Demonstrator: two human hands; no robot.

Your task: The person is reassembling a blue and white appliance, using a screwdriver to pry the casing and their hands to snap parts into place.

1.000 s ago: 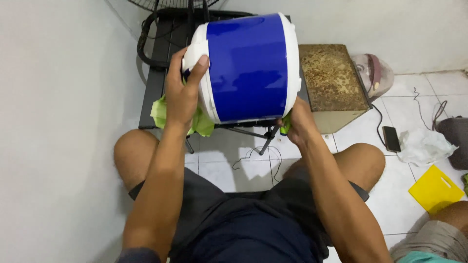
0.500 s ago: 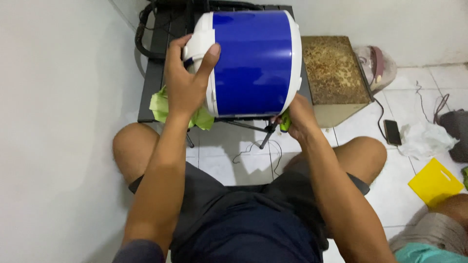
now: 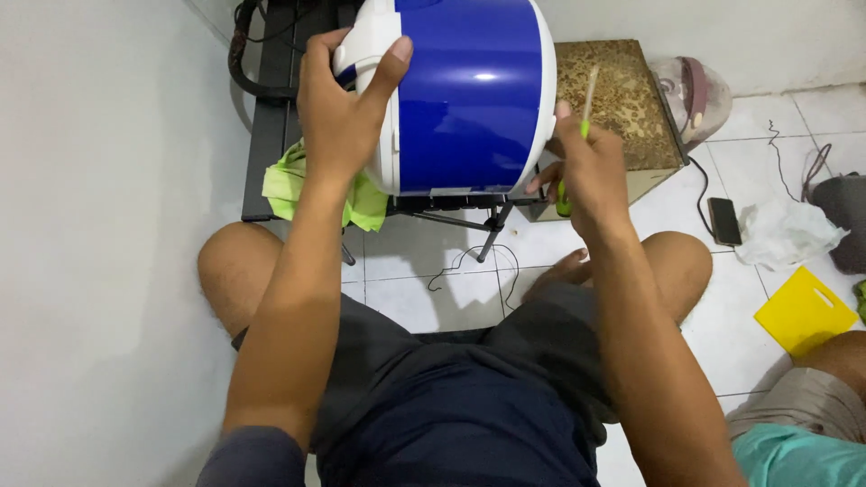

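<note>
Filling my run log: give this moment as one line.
left hand: grips blue cooker | right hand: holds screwdriver beside it | green cloth underneath

This looked like a room in a home, used as a makeshift repair spot rather than a proper workshop. The floor (image 3: 433,289) was plain white household tile, met by bare white walls (image 3: 99,225). Work went on seated on the floor, beside a low black stand (image 3: 271,135) and a small brown speckled box (image 3: 622,99). Everyday clutter lay about on the tiles: a phone (image 3: 724,221) on a cable, a crumpled white bag (image 3: 785,234), a yellow cutting board (image 3: 805,311) and a green rag (image 3: 289,185).
</note>
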